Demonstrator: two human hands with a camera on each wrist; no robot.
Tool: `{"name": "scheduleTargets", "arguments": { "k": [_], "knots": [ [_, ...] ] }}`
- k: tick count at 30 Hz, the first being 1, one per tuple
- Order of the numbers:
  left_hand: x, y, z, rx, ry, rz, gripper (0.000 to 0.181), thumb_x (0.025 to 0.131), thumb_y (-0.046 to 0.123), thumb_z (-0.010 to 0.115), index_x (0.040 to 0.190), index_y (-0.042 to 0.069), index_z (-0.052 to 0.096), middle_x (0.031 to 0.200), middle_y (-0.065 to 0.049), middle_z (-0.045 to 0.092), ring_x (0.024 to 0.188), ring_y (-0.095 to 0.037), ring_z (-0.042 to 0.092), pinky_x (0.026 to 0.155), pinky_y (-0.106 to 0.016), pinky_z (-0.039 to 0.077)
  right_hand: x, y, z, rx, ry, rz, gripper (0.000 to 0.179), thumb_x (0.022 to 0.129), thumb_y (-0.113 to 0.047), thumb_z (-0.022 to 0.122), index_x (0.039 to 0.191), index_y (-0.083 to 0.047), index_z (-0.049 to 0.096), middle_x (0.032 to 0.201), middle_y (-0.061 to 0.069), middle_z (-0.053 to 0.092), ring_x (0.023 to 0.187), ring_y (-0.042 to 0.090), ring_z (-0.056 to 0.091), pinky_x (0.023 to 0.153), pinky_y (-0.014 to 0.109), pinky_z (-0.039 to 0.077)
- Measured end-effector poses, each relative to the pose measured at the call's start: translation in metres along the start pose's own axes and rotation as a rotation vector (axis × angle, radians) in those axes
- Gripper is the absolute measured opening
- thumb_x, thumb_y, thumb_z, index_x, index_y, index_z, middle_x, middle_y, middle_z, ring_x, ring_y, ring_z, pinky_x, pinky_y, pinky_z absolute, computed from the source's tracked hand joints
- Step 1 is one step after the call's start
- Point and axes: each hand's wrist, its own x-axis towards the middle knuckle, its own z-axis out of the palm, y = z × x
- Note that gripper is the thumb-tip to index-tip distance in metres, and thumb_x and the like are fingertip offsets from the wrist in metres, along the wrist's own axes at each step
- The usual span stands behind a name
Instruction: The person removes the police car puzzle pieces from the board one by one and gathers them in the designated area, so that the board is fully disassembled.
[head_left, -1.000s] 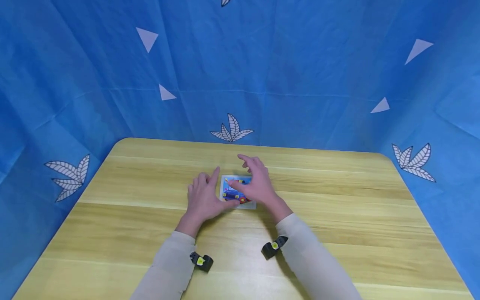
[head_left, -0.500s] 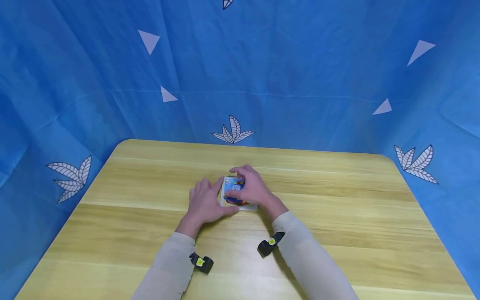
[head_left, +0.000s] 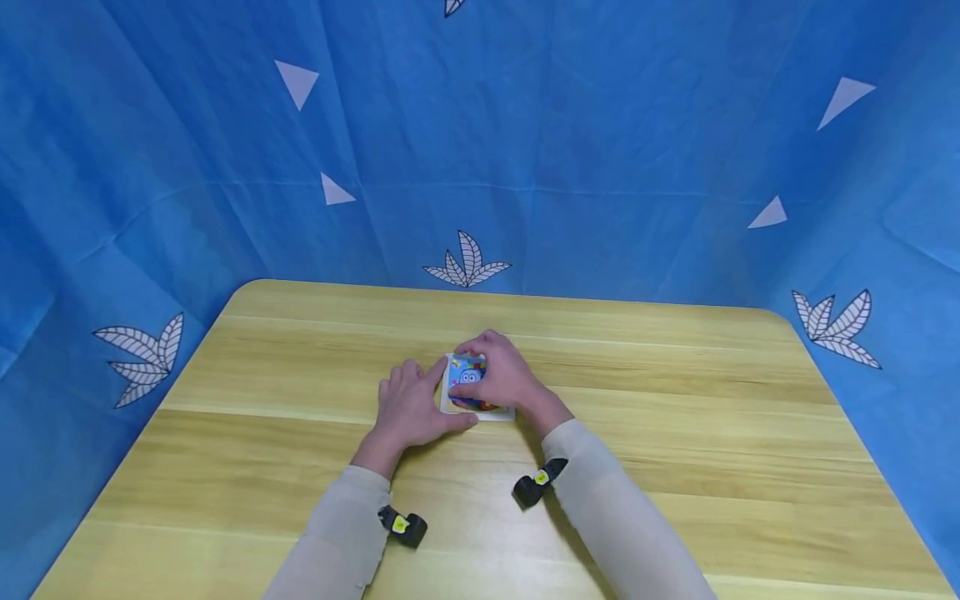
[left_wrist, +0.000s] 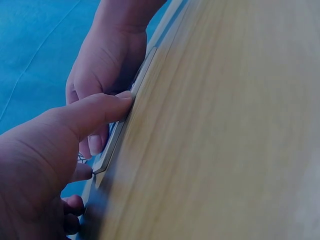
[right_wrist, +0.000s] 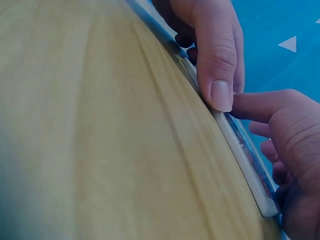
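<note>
A small square picture board (head_left: 468, 403), pale-edged with a blue and red cartoon with round eyes, lies on the wooden table. My left hand (head_left: 408, 404) holds its left side, thumb along the near edge and index finger at the far left corner. My right hand (head_left: 506, 375) reaches over its right side, thumb laid across the picture and fingers curled down at the far edge. In the left wrist view the board (left_wrist: 115, 142) shows edge-on, a thin slab between both hands. The right hand hides much of its picture.
The wooden table (head_left: 675, 400) stretches out all round, with rounded far corners. A blue cloth (head_left: 600, 167) printed with leaves and white triangles hangs behind and at both sides. A black wrist camera (head_left: 408, 527) sits on the left sleeve, another black camera (head_left: 531, 490) on the right.
My right hand has lowered, its raised fingers curling down to the board's far edge. My left index finger has come in against the far left corner. The board stays in about the same place.
</note>
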Motion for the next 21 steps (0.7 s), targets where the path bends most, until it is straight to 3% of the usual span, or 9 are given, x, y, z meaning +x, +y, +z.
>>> {"name": "scheduleTargets", "arguments": {
  "k": [21],
  "knots": [
    [-0.001, -0.0016, 0.0036, -0.026, 0.022, -0.013, 0.109, 0.068, 0.077, 0.072, 0.156, 0.021, 0.039, 0.093, -0.005, 0.036, 0.084, -0.026, 0.031, 0.07, -0.039, 0.02, 0.0024, -0.0004, -0.0029, -0.004, -0.051, 0.024, 0.048, 0.074, -0.043, 0.087, 0.115, -0.023, 0.073, 0.105, -0.003, 0.052, 0.09, 0.015, 0.049, 0.081, 0.035, 0.045]
  ]
}}
